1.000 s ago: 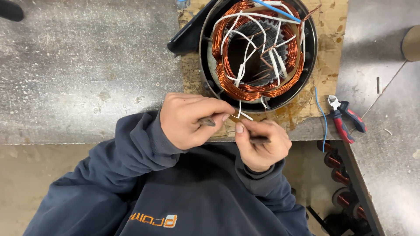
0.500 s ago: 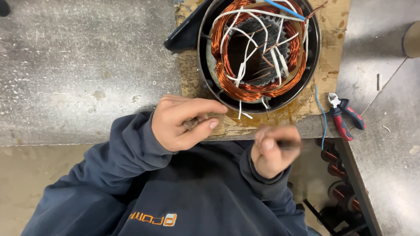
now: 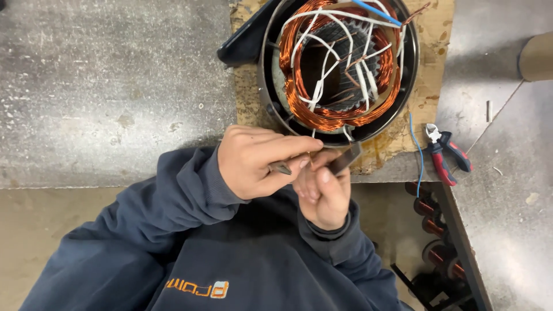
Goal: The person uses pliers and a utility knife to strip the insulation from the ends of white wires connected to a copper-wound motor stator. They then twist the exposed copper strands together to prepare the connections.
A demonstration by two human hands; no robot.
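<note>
A motor stator with copper windings and white sleeved leads lies in its dark round housing on a brown board at the bench edge. Just below it, my two hands meet. My left hand pinches a small grey metal tool between thumb and forefinger. My right hand grips a dark flat blade that points up towards the housing. A thin copper wire end hangs from the winding between the two hands.
Red and blue handled cutters lie on the bench to the right, beside a loose blue wire. The grey metal bench top stretches left. Copper wire spools sit below the bench on the right.
Half a second ago my right hand had pulled down and right, away from the left. It has come back up, and both hands touch again under the stator.
</note>
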